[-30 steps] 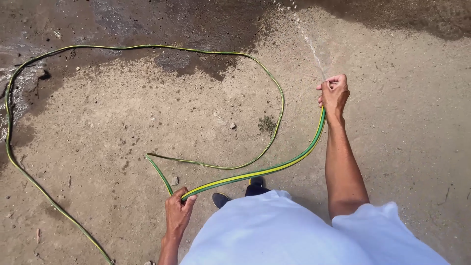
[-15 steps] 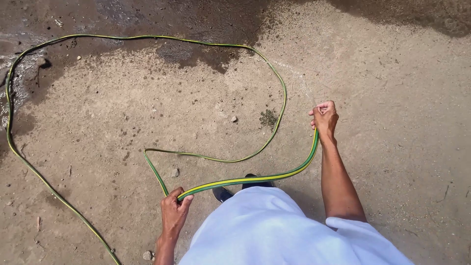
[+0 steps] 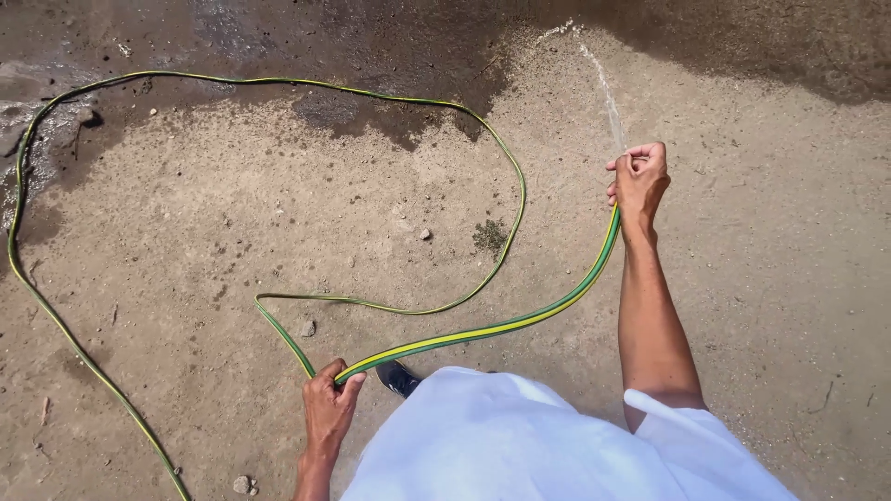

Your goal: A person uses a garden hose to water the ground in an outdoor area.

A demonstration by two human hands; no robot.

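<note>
A green hose with a yellow stripe snakes in wide loops over a dirt and concrete yard. My right hand is closed around the hose's end, held out in front of me. A thin jet of water shoots from that end toward the wet ground ahead. My left hand grips the same hose lower down, close to my body, where the hose bends back to the left. Between the two hands the hose hangs in a shallow curve.
Wet dark ground lies along the top. A puddle sits at the upper left. Small stones dot the dry ground. My dark shoe shows above my white garment.
My right hand has risen and reached forward again with the hose end. The water jet shows once more. The hose loops on the ground shifted slightly.
</note>
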